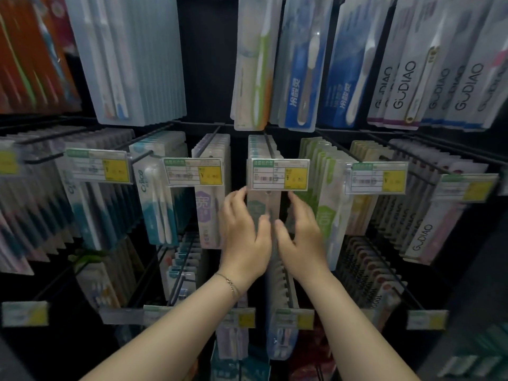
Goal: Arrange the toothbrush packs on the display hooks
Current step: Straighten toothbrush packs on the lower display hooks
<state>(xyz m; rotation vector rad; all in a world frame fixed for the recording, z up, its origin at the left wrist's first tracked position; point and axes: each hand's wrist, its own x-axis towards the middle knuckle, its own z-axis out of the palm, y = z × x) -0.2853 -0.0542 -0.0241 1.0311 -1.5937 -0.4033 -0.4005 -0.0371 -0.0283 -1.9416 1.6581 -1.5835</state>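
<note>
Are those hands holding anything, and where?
The pale, clear-plastic toothbrush pack hanging under the middle white-and-yellow price tag: left grip pinches its left edge, right grip its right edge.

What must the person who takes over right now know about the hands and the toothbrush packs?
Left hand: at the left edge of the front pack on the centre hook, thumb on its face; blur hides whether it grips.
Right hand: the same at the right edge.
The pack hangs under the price tag.
Done: the green packs beside it hang in a row.
Left: probably to seat this pack straight.
</note>
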